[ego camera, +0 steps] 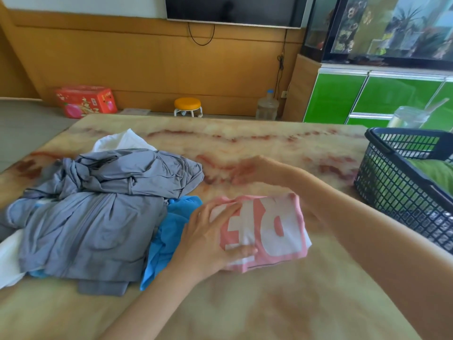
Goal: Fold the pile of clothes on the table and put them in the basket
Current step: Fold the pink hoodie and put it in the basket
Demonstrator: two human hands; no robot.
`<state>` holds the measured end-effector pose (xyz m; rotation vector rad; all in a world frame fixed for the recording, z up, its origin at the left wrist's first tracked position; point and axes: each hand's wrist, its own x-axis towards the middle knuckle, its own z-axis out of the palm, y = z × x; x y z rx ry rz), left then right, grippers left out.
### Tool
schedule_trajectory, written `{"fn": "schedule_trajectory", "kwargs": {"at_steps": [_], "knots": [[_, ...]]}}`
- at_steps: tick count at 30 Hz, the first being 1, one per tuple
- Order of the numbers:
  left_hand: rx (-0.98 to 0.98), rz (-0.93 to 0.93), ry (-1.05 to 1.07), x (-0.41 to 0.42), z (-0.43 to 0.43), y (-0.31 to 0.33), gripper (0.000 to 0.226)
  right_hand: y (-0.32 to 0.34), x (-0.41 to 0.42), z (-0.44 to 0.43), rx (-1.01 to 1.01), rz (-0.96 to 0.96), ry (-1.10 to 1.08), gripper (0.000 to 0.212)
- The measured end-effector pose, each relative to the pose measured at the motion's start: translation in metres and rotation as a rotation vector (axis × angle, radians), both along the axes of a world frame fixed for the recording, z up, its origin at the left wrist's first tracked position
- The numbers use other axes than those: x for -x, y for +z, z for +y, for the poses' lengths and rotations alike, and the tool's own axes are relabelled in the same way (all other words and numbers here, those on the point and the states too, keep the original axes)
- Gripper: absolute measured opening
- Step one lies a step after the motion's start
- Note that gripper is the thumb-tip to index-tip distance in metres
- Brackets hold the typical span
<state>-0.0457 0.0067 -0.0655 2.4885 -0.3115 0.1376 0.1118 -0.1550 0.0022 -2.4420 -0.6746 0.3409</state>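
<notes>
My left hand (pixel 213 231) lies flat on the folded pink shirt (pixel 277 231), fingers spread, pressing it to the table (pixel 245 303). My right hand (pixel 250 170) is beyond the shirt's far edge, too blurred to tell its grip. The shirt shows big white letters and lies just beside the clothes pile (pixel 98 204). The basket (pixel 392 187) stands at the right.

A: Right hand (pixel 247 170)?
B: Smeared by blur; its fingers can't be read.
A: The basket (pixel 392 182), at three o'clock?
B: Cut off by the right edge; the green cloth (pixel 434 175) inside shows only partly.
A: The white garment (pixel 122 141), at nine o'clock?
B: Mostly buried under the grey jacket (pixel 98 217) — both run off the left edge.
</notes>
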Motion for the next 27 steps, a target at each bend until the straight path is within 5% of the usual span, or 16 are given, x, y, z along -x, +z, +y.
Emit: {"fn": "schedule_trajectory", "kwargs": {"at_steps": [2,8,14,22,27], "knots": [[-0.007,0.059,-0.003,-0.005,0.001,0.001,0.094,0.030,0.013,-0.016,-0.207,0.023,-0.086,0.031],[0.035,0.226,-0.039,-0.014,0.001,0.011,0.092,0.009,0.080,-0.078,-0.078,0.252,0.027,0.057],[0.146,0.398,-0.079,-0.024,0.003,0.016,0.099,-0.029,0.106,-0.096,-0.582,0.721,-0.132,0.068],[0.282,0.562,-0.152,-0.017,0.011,0.029,0.062,-0.031,0.105,-0.105,-0.612,0.851,-0.120,0.072],[0.212,0.396,0.049,-0.002,0.008,0.024,0.063,-0.028,0.105,-0.109,-0.539,0.876,-0.080,0.080]]}}
